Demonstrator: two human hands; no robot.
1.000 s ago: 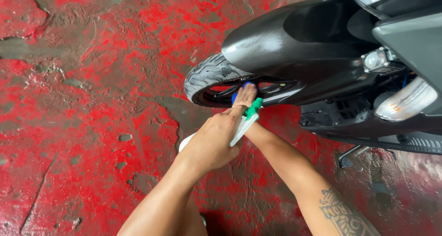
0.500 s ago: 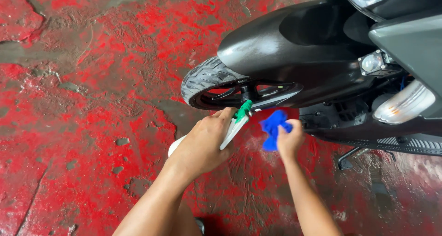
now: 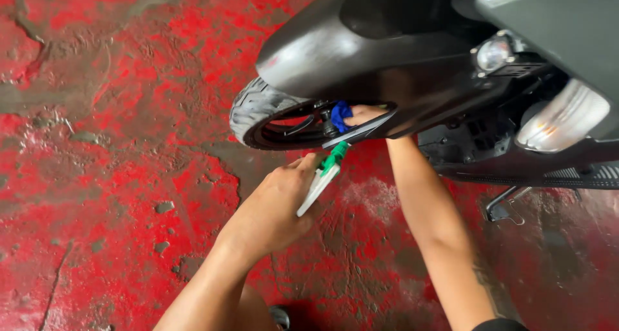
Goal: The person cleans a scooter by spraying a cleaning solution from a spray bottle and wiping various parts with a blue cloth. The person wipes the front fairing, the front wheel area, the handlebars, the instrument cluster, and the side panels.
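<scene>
Left hand [image 3: 274, 208] grips the spray bottle [image 3: 324, 176], right hand [image 3: 367, 115] clutches the blue cloth [image 3: 340, 115] inside the wheel [image 3: 284, 119]; cloth may snag on spokes.

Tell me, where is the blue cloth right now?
The crumpled blue cloth is in the right hand, pressed inside the scooter's front wheel under the black mudguard, upper middle of the head view.

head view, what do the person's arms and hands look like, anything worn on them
Both forearms are bare, with no gloves, watch or rings visible. The left hand and its arm show no markings. The right hand is partly hidden behind the wheel; its forearm carries a dark tattoo near the elbow, and a dark edge of cloth, perhaps a sleeve, shows at the bottom.
</scene>
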